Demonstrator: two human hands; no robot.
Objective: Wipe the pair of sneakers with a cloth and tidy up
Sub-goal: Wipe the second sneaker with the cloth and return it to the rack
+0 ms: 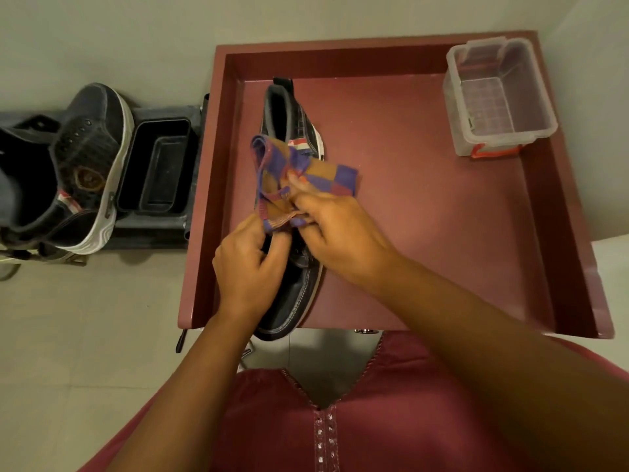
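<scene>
Both hands, the left hand (250,264) and right hand (335,229), pinch the checkered cloth (299,178) above the black sneaker (296,287) on the counter (425,206), whose toe overhangs the near edge and could tip off under a hard wipe.

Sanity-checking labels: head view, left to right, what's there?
Sneaker on the dark rack → black tray → left hand → checked cloth held over the sneaker in the red tray → right hand → clear plastic box, far right corner.
</scene>
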